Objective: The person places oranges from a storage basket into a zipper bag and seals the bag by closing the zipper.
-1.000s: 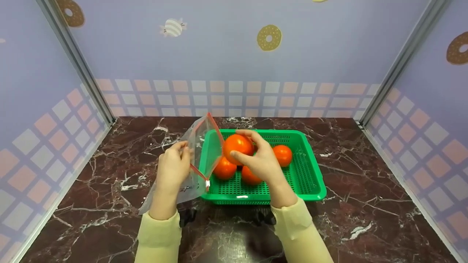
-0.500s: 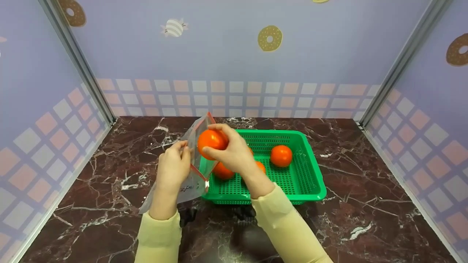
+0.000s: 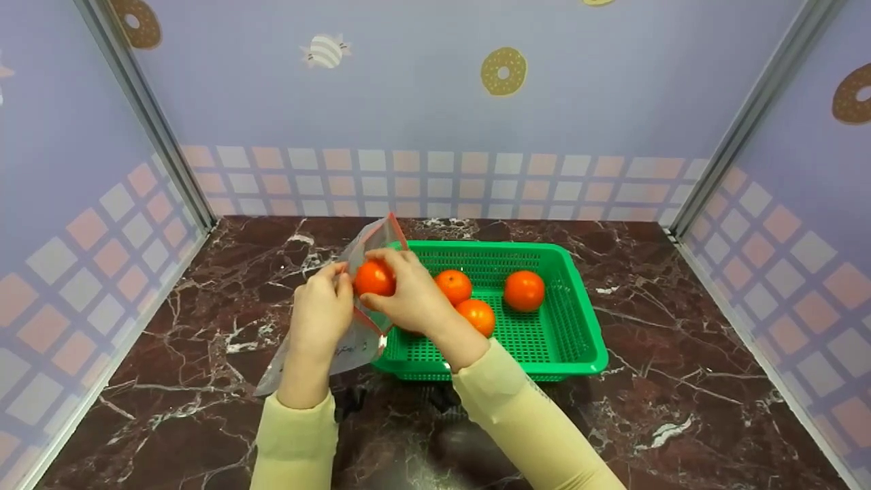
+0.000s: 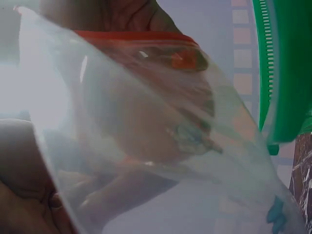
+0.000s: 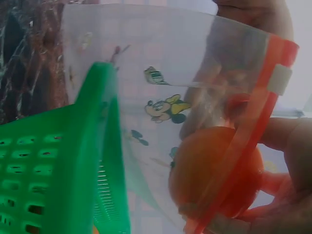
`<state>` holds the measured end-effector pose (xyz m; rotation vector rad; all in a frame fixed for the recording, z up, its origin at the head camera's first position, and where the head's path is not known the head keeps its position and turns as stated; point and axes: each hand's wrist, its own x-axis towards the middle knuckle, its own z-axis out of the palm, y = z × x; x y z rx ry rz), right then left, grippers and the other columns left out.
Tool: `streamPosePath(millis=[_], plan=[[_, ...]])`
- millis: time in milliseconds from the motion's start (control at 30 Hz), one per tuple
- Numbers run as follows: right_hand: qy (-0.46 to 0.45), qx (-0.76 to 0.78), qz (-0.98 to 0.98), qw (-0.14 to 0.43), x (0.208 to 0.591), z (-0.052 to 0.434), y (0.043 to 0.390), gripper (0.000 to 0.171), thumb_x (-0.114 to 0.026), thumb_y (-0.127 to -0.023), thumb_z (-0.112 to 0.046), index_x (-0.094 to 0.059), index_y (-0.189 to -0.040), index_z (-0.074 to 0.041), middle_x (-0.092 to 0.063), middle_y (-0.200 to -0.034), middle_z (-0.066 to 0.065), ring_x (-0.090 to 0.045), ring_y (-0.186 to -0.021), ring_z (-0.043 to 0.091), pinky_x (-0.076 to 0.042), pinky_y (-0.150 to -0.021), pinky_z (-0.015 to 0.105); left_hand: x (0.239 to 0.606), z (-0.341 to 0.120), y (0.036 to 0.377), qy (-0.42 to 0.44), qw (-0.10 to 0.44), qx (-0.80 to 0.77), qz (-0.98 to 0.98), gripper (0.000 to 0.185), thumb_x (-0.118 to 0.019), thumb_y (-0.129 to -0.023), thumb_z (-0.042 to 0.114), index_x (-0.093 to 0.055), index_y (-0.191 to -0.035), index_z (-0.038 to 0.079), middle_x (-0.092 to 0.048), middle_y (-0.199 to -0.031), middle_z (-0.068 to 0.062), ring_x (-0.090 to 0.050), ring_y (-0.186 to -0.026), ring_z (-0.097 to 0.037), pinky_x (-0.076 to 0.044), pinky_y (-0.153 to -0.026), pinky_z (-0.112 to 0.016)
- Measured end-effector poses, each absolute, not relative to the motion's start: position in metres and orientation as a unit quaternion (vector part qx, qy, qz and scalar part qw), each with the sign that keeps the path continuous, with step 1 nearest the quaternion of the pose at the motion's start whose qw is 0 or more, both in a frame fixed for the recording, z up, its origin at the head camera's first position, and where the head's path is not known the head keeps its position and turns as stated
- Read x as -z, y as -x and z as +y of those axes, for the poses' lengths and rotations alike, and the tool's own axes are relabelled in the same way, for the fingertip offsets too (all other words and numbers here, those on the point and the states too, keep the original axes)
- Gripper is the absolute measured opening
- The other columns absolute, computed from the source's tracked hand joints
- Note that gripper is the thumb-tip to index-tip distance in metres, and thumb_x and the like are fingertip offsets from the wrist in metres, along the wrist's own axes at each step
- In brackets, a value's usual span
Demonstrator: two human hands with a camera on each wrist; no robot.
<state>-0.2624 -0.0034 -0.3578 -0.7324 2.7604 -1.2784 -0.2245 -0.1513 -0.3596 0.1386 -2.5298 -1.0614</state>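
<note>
**Maroon marble bench, lilac walls, an orange-red fruit at the mouth of a clear zip bag**

Across the polished bench, white veins and pale blotches, with a soft glare toward the near edge. Behind it, a lilac back wall, with a printed doughnut and a striped sweet high up, and a chequered band of pink and white squares along the foot. To either side, lilac side panels with similar squares; at the two back corners, grey metal posts.

On the bench, a green plastic basket, slotted in walls and floor. Inside, three more fruits in plain view: two close together near the middle, one apart to the right.

Over the basket's left end and out beyond it, the zip bag, with a red zip, a white slider and a cartoon-mouse print. At its lip, the left hand, thumb and fingers pinched on the film. At its mouth, the right hand, fingers curled round the fruit, spread only to its girth; in the right wrist view, fruit partly behind the red zip. On both forearms, pale yellow sleeves.
</note>
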Motion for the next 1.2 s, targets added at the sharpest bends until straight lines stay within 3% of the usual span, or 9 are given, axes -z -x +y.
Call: streamPosePath(millis=[367, 533, 633, 700, 800, 933, 1067, 1200], plan=[[0.247, 0.368, 0.896, 0.028, 0.367, -0.005, 0.261, 0.066, -0.079, -0.091, -0.019, -0.050, -0.150, -0.021, -0.054, -0.151, 0.009, -0.058, -0.130, 0.031, -0.054, -0.105, 0.047, 0.360, -0.156, 0.224, -0.066, 0.183, 0.364, -0.911, 0.036, -0.049, -0.104, 0.010, -0.066, -0.130, -0.007, -0.071, -0.121, -0.030, -0.073, -0.098, -0.046, -0.058, -0.083, -0.056], [0.223, 0.417, 0.879, -0.056, 0.371, 0.001, 0.264, 0.048, -0.076, -0.093, -0.014, -0.060, -0.138, -0.010, -0.062, -0.138, 0.012, -0.058, -0.125, 0.032, -0.052, -0.104, 0.046, 0.359, -0.157, 0.224, -0.071, 0.176, 0.365, -0.912, 0.036, -0.048, -0.103, 0.010, -0.066, -0.131, -0.005, -0.071, -0.122, -0.030, -0.071, -0.107, -0.047, -0.057, -0.091, -0.057], [0.172, 0.431, 0.881, -0.094, 0.372, 0.005, 0.266, 0.043, -0.071, -0.096, -0.014, -0.057, -0.136, -0.006, -0.058, -0.133, 0.019, -0.053, -0.120, 0.037, -0.048, -0.102, 0.049, 0.359, -0.157, 0.224, -0.068, 0.178, 0.367, -0.911, 0.035, -0.049, -0.103, 0.009, -0.066, -0.130, -0.006, -0.071, -0.120, -0.029, -0.070, -0.109, -0.048, -0.056, -0.093, -0.058], [0.137, 0.423, 0.893, -0.075, 0.371, 0.008, 0.267, 0.046, -0.066, -0.099, -0.016, -0.051, -0.141, -0.004, -0.055, -0.134, 0.023, -0.054, -0.118, 0.039, -0.049, -0.101, 0.051, 0.358, -0.157, 0.224, -0.066, 0.180, 0.367, -0.910, 0.035, -0.049, -0.103, 0.009, -0.066, -0.129, -0.007, -0.072, -0.120, -0.030, -0.071, -0.108, -0.047, -0.056, -0.093, -0.058], [0.118, 0.381, 0.917, 0.001, 0.371, 0.013, 0.270, 0.048, -0.057, -0.105, -0.017, -0.042, -0.147, 0.001, -0.060, -0.130, 0.028, -0.063, -0.111, 0.042, -0.053, -0.096, 0.051, 0.359, -0.157, 0.224, -0.069, 0.177, 0.367, -0.911, 0.035, -0.049, -0.103, 0.009, -0.066, -0.130, -0.007, -0.071, -0.121, -0.030, -0.071, -0.108, -0.047, -0.056, -0.094, -0.057], [0.133, 0.347, 0.925, 0.079, 0.371, 0.016, 0.272, 0.044, -0.052, -0.106, -0.015, -0.045, -0.145, 0.006, -0.067, -0.125, 0.027, -0.068, -0.106, 0.036, -0.056, -0.091, 0.047, 0.358, -0.157, 0.224, -0.073, 0.169, 0.368, -0.911, 0.036, -0.049, -0.104, 0.010, -0.065, -0.132, -0.006, -0.070, -0.123, -0.029, -0.071, -0.109, -0.046, -0.056, -0.093, -0.057], [0.140, 0.361, 0.919, 0.075, 0.371, 0.014, 0.272, 0.039, -0.056, -0.104, -0.010, -0.051, -0.139, 0.005, -0.066, -0.127, 0.023, -0.065, -0.110, 0.032, -0.054, -0.097, 0.045, 0.356, -0.159, 0.222, -0.076, 0.171, 0.365, -0.912, 0.037, -0.048, -0.104, 0.010, -0.064, -0.133, -0.006, -0.072, -0.121, -0.028, -0.070, -0.110, -0.047, -0.056, -0.094, -0.057], [0.139, 0.388, 0.910, 0.042, 0.369, 0.012, 0.270, 0.036, -0.056, -0.103, -0.009, -0.054, -0.138, 0.002, -0.068, -0.121, 0.021, -0.063, -0.089, 0.026, -0.053, -0.080, 0.038, 0.351, -0.162, 0.218, -0.089, 0.194, 0.369, -0.905, 0.038, -0.047, -0.105, 0.011, -0.064, -0.134, -0.005, -0.072, -0.121, -0.028, -0.071, -0.104, -0.048, -0.056, -0.091, -0.059]])
